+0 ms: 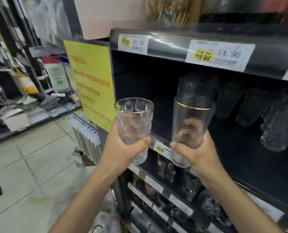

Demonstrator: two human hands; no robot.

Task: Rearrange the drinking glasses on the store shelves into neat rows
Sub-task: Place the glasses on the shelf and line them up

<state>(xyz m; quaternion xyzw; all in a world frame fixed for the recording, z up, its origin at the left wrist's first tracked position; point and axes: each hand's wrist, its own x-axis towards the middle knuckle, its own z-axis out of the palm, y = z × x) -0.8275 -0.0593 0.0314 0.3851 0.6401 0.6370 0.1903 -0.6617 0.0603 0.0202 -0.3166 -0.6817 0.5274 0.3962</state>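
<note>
Both hands are full here. The left hand (121, 148) is wrapped round the lower half of the left glass (134, 126), a faceted one with a gold rim. The thumb lies across the front and the fingers curl round the far side. The right hand (197, 152) grips the right glass (192, 125) the same way, low down near its base. That one's taller, with a pebbly texture and a gold line near the top.

Both glasses are mouth-up with their long axes pretty much vertical. They fan apart a bit: the left glass leans its rim slightly left and the right glass leans its rim slightly right, so the bases sit closer together than the tops.

Neither one is set down. The left glass is held just off the left front corner of the shelf (232, 148), in front of the bottom edge of a yellow sign (92, 78). The right glass hangs over the shelf's front edge, near its left end.

Right behind the right glass stands a third glass (197, 86), upright on the shelf. More glasses (279, 128) run off to the right, dim and blurry. There are price tags (219, 55) on the shelf edge above, glassware (166, 169) on the lower shelves, and a tiled floor (39, 148) on the left.
</note>
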